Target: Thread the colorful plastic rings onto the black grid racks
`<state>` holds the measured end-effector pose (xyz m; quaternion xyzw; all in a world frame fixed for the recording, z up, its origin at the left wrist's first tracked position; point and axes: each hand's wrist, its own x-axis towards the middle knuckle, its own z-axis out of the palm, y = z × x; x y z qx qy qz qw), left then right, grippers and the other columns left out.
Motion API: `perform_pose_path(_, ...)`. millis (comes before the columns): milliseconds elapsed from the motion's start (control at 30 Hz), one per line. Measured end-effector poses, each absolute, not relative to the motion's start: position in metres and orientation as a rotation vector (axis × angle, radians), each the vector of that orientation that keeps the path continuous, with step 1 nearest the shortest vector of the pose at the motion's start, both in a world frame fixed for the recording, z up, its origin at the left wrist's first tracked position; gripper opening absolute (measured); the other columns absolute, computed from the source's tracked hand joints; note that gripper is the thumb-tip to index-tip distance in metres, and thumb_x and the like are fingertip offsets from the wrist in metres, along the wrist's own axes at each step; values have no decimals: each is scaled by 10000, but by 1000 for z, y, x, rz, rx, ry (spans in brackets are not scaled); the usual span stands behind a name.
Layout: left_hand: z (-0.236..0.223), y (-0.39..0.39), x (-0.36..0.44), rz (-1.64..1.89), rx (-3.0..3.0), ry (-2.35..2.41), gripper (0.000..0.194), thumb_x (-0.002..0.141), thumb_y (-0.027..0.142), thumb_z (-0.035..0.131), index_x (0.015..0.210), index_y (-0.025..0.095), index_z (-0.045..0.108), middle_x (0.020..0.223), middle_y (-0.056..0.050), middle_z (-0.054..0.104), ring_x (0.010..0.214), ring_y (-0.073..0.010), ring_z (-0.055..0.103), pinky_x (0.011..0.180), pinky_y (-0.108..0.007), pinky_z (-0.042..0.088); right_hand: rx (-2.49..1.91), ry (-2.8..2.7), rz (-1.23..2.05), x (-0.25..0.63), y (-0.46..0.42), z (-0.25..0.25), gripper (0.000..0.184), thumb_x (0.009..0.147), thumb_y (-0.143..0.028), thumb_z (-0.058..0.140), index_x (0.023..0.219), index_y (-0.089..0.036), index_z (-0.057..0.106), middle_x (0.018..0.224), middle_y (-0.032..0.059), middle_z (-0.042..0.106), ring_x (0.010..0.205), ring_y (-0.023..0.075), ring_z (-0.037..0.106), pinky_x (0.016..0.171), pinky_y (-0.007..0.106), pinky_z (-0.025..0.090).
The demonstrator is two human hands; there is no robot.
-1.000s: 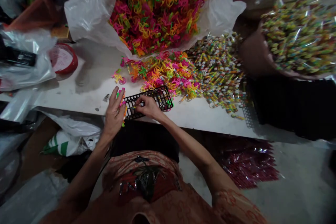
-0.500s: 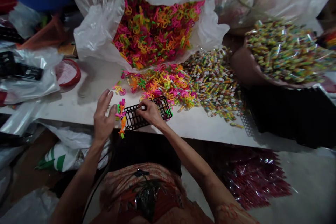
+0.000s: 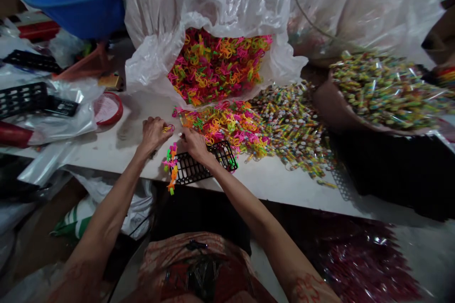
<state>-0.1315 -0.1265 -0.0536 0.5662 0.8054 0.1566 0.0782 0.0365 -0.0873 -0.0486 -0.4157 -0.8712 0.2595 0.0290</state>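
Observation:
My left hand (image 3: 154,133) is over the white table, its fingers pinched on a small plastic piece (image 3: 168,129) with a pink ring and some yellow. My right hand (image 3: 195,144) is closed just to the right of it, above the far edge of a black plastic grid tray (image 3: 190,170); whatever its fingertips hold is too small to make out. Several pink, green and orange plastic pieces (image 3: 173,170) stick out along the tray's left end. Right behind my right hand lies a loose heap of bright plastic pieces (image 3: 231,123).
An open clear bag (image 3: 152,61) of the same bright pieces stands behind the heap. Small yellow-capped tubes (image 3: 291,123) spread to its right, below a full basin (image 3: 325,94). A black stack (image 3: 384,170) sits at right, a red-rimmed dish (image 3: 119,112) and blue tub (image 3: 78,4) at left.
My left hand has gone from open beside the tray to pinching a small plastic piece farther back. My right hand has left the tray's middle and moved toward my left hand. The view has shifted.

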Motion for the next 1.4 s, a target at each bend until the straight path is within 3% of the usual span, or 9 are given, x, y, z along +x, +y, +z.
perform_pose_path(133,-38,-138,-135,973,1245,2435,263,638,366,763,695,191,576,714,-46,652,737,-211,603,710,-312,450,-1195,-2493,999,24,-73,-45,277,896,-198,503,1128,-180,654,1060,90,712,935,212,646,789,307,452)
perform_pose_path(267,-15,-150,-124,1598,853,1972,342,663,461,756,697,187,555,538,43,557,493,-99,504,505,-209,382,-883,-1968,1478,27,-71,-26,254,854,-283,587,1053,-168,695,912,28,706,812,137,610,713,239,453)
perform_pose_path(367,3,-158,-105,1768,768,1658,425,611,509,809,729,171,577,512,58,554,417,-72,470,423,-185,366,-670,-1783,1667,33,-84,-7,228,821,-342,626,947,-180,726,860,8,680,764,113,579,652,213,435)
perform_pose_path(733,23,-178,-76,1788,662,1496,409,589,398,843,841,159,626,581,29,641,425,-70,518,359,-158,359,-676,-1581,1753,56,-104,12,206,818,-354,626,874,-187,732,609,-53,488,535,72,450,537,213,389)
perform_pose_path(967,29,-179,-72,1754,395,1292,358,536,277,853,782,171,616,666,37,649,528,-70,581,459,-158,452,-705,-1594,1675,66,-114,18,176,804,-314,644,890,-194,740,749,-17,599,585,76,471,561,225,389)
perform_pose_path(1133,24,-179,-67,1761,347,1282,339,571,290,832,805,169,619,758,-5,697,604,-97,627,523,-191,494,-759,-1492,1761,66,-118,15,229,808,-369,641,928,-197,734,688,-35,570,559,79,466,546,224,401)
perform_pose_path(1267,22,-179,-63,1800,388,1322,357,594,310,825,813,182,575,942,-53,735,714,-122,662,579,-210,510,-728,-1573,1641,65,-127,16,184,807,-345,658,908,-220,748,772,-9,627,656,101,526,629,239,455)
perform_pose_path(1400,25,-182,-62,1768,505,1325,438,572,387,863,800,178,553,928,-60,734,736,-137,669,653,-252,534,-695,-1569,1690,64,-129,17,167,805,-329,664,892,-218,753,776,-1,646,702,117,563,655,247,473)
